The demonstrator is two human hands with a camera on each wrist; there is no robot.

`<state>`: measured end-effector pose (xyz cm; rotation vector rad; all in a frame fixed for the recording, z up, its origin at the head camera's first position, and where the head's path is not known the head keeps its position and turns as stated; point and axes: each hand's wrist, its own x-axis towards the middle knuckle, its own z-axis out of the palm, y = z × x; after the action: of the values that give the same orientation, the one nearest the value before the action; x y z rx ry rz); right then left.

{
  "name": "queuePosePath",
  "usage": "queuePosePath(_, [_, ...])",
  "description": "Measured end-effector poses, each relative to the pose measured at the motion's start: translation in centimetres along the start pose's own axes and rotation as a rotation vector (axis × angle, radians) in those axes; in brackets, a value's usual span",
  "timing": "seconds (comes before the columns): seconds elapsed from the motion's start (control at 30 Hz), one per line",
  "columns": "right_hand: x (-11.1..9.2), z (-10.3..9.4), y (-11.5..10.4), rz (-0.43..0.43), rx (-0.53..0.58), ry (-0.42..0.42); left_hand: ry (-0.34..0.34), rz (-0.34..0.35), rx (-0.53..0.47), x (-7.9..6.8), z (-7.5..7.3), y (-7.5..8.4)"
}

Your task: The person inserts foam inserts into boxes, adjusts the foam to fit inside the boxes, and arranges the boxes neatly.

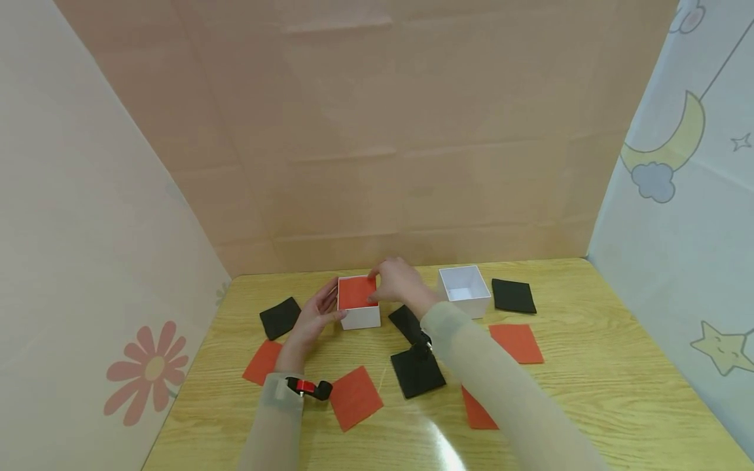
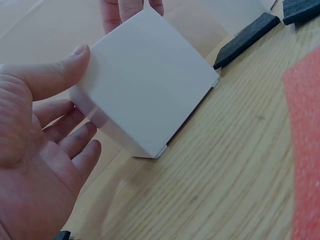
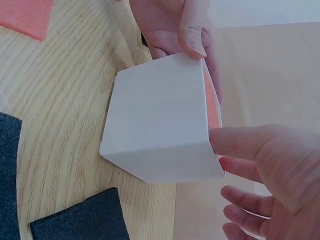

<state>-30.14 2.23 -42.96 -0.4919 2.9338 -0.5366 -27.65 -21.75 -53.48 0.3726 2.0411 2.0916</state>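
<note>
A white open-topped box (image 1: 361,318) stands toward the back of the table, with a red foam square (image 1: 356,292) lying across its opening. My left hand (image 1: 315,317) holds the box at its left side. Its thumb (image 2: 75,62) lies on the box's front edge and the fingers touch the side wall. From the right, my right hand (image 1: 397,278) reaches over the rim. Its thumb and forefinger press on the red square at the box's right edge, while the other fingers (image 3: 247,197) hang loosely outside. How far the square sits inside is hard to see.
Right of my right hand stands a second white box (image 1: 470,307), open at the top. Black foam squares (image 1: 514,296) and red foam squares (image 1: 356,398) lie scattered over the wooden table (image 1: 601,353). Patterned side walls and a tan back sheet (image 1: 412,131) enclose it.
</note>
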Motion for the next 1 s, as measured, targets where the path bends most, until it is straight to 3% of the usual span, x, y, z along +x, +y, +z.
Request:
queuePosePath(0.33, [0.1,0.2,-0.4,0.002,-0.033,0.008,0.004,0.007,0.014,0.0,-0.1,-0.3])
queuePosePath(0.63, [0.7,1.3,-1.0,-0.106,-0.059,0.056,-0.015,0.016,0.018,0.0,0.0,-0.1])
queuePosePath(1.0, [1.2,2.2,-1.2,-0.085,-0.065,0.05,-0.023,0.016,-0.004,-0.1,0.0,0.0])
